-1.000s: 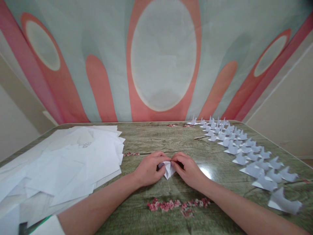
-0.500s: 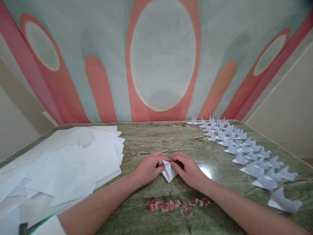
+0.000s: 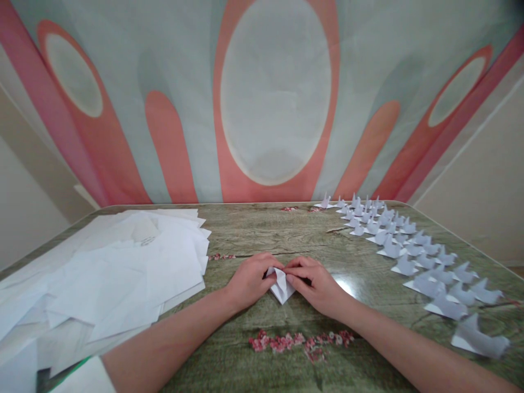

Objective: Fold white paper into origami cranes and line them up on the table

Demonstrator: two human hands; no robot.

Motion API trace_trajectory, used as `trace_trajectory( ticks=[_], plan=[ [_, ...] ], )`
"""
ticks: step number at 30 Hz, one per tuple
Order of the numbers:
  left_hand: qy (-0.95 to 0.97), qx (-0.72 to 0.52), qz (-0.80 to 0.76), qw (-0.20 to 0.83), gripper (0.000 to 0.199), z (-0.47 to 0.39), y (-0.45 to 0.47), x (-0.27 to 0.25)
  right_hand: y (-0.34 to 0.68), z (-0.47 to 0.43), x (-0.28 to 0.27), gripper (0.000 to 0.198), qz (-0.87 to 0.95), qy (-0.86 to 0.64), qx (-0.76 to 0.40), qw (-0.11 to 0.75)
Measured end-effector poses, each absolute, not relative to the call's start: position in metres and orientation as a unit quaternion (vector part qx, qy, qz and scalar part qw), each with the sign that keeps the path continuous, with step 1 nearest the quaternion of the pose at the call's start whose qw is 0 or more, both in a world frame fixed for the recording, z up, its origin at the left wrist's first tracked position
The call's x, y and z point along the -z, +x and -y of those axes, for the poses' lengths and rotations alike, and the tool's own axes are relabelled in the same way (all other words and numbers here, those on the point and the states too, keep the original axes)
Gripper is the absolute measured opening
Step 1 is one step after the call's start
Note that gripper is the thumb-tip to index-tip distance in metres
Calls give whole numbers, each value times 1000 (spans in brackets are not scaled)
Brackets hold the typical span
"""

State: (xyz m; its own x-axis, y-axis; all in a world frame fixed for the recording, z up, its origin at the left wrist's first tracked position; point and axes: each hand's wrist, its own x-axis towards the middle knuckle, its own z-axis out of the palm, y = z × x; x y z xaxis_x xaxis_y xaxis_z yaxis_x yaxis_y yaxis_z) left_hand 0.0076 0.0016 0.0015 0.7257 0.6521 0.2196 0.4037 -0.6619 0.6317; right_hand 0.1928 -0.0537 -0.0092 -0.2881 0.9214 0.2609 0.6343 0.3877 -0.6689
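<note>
A small folded piece of white paper is held between my hands, low over the middle of the table, with its point turned toward me. My left hand pinches its left side, thumb in front and fingers behind. On the other side, my right hand grips the upper right edge between thumb and fingers. A raised flap shows in the centre of the paper, between the two thumbs. The fingertips behind the paper are partly hidden.
A wide, loose pile of white paper sheets covers the table's left side. Several folded paper birds stand in rows along the right. The wood-patterned table carries pink flower prints, and a patterned backdrop rises behind it.
The right fingers have shifted slightly on the paper's upper edge and look straighter. The left hand keeps its grip. The whole view has moved a little.
</note>
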Motion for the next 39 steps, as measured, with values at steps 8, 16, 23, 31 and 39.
trace_trajectory(
  ticks=[8, 16, 23, 31, 39],
  plan=[
    [885, -223, -288, 289, 27, -4, 7, 1, 192, 52, 16, 19, 773, -518, -199, 307],
    [884, -200, -287, 311, 28, -5, 7, -5, 191, 51, 16, 20, 781, -520, -187, 291],
    [882, -187, -262, 345, 27, -11, 5, -5, 190, 51, 14, 20, 783, -521, -182, 286],
    [859, -250, -262, 362, 39, -6, 9, -4, 190, 55, 16, 14, 745, -531, -204, 348],
    [861, -247, -265, 357, 34, -5, 8, -4, 183, 62, 16, 4, 742, -561, -160, 330]
  ],
)
